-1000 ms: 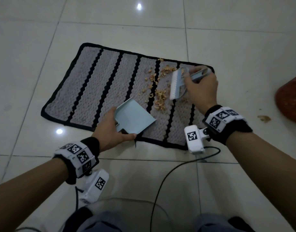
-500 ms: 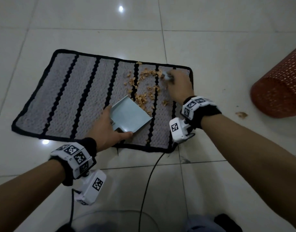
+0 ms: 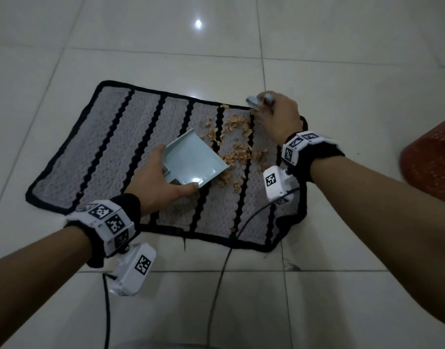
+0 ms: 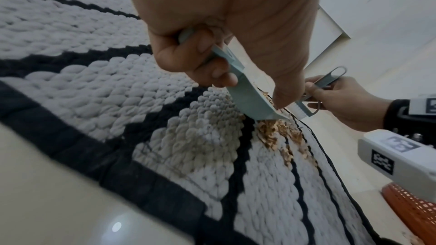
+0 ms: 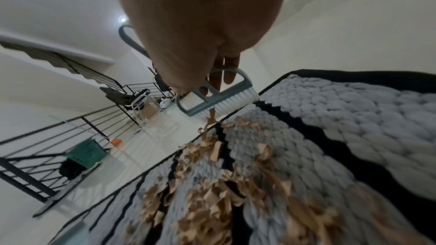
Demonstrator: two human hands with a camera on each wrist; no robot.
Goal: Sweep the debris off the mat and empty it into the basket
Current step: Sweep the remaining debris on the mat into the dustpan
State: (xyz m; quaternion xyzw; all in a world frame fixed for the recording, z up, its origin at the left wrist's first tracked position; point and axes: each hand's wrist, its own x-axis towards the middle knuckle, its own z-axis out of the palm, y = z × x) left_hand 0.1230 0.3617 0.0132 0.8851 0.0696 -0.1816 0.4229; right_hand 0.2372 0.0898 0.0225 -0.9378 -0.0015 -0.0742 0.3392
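Since the debris (image 3: pixel 235 144) is still spread over the right end of the striped mat (image 3: pixel 110 157), mostly between the far edge and the dustpan lip, the job right now is one good pull stroke. The left hand (image 3: pixel 153 183) has its fingers curled round the dustpan (image 3: pixel 195 161) handle, and the pan is tilted with its front lip down on the weave. The right hand (image 3: pixel 279 117) grips the hand brush (image 5: pixel 219 98) up at the mat's far right corner, bristles just at the border. I'd keep that lip pressed flat into the chunky knit so flakes don't slide under it, then drag the brush toward the pan in short strokes, because this weave will probably trap bits. Also watch the near right corner, which is folded up. The orange basket (image 3: pixel 432 159) sits on the floor off the mat's right edge, so it's a short carry once the pan is loaded.
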